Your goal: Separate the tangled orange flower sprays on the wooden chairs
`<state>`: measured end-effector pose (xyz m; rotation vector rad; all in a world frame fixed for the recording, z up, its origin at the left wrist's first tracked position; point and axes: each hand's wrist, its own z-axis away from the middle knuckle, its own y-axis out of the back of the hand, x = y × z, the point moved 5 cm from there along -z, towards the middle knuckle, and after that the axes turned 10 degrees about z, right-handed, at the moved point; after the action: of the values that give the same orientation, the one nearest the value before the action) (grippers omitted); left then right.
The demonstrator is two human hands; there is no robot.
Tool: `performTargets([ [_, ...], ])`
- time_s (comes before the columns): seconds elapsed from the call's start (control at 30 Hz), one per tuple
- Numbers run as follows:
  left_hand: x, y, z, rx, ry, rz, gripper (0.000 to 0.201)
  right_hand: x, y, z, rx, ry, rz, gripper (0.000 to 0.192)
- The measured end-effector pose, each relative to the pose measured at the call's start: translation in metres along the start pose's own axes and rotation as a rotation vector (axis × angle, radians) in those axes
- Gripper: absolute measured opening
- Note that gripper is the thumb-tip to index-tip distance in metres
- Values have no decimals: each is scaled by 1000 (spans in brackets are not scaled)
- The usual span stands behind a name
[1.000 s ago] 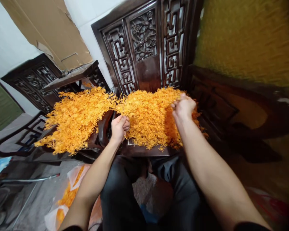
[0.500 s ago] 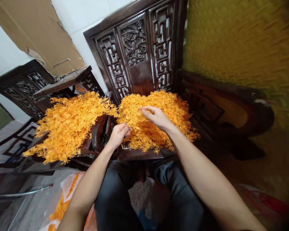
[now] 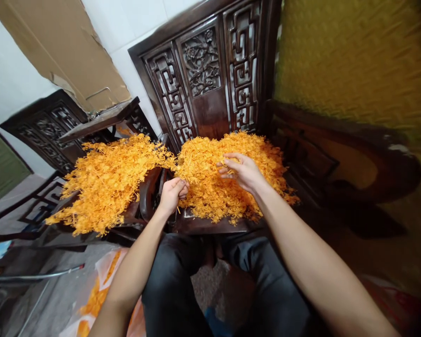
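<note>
The left hand (image 3: 173, 193) keeps a closed grip on a small bunch of orange sprigs (image 3: 182, 180), apparently gathering stems. The right hand (image 3: 241, 171), fingers loosely spread, rests on the orange pile (image 3: 228, 187) just right of that bunch. The bunch seems to point up and away, stems downward; next, one sprig needs pinching free.

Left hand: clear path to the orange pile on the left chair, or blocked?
Probably yes. The left hand is closed on a few orange strands at the armrest between the chairs, and the left pile lies open just past it, nothing covering it.
</note>
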<state>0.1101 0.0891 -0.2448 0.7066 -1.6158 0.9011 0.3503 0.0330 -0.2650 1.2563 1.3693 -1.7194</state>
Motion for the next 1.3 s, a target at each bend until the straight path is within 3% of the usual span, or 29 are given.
performTargets([
  [0.3, -2, -10, -2, -54, -1, -26, 46, 0, -22, 4, 12, 77, 81, 55],
  [0.43, 1, -13, 1, -73, -69, -143, 47, -9, -37, 12, 54, 259, 322, 47],
  [0.5, 6, -9, 4, -41, -117, -159, 47, -17, -28, 10, 169, 354, 385, 40],
  [0.63, 13, 4, 11, 39, -176, -96, 49, -19, 15, -1, 506, 321, 81, 43],
  [0.7, 13, 6, 12, 16, -171, -124, 48, -16, 16, -2, 415, 241, 9, 53],
  [0.8, 12, 4, 11, -40, -188, -235, 48, -11, -12, 11, 43, 95, 61, 64],
  [0.87, 13, 3, 10, -68, -214, -319, 48, -10, -33, 27, -133, 42, 146, 64],
  [0.97, 14, 3, 10, -92, -245, -411, 48, -9, -48, 39, -223, 32, 407, 56],
  [1.07, 18, 4, 12, -96, -278, -492, 48, -8, -41, 32, -131, 95, 601, 48],
  [1.13, 20, 4, 13, -102, -280, -521, 49, -9, -23, 20, 23, 140, 607, 48],
  [1.23, 23, 9, 12, -31, -246, -314, 50, -13, 15, 6, 340, 185, 421, 51],
  [1.3, 22, 11, 11, 14, -181, -96, 51, -15, 27, 3, 403, 219, 246, 54],
])
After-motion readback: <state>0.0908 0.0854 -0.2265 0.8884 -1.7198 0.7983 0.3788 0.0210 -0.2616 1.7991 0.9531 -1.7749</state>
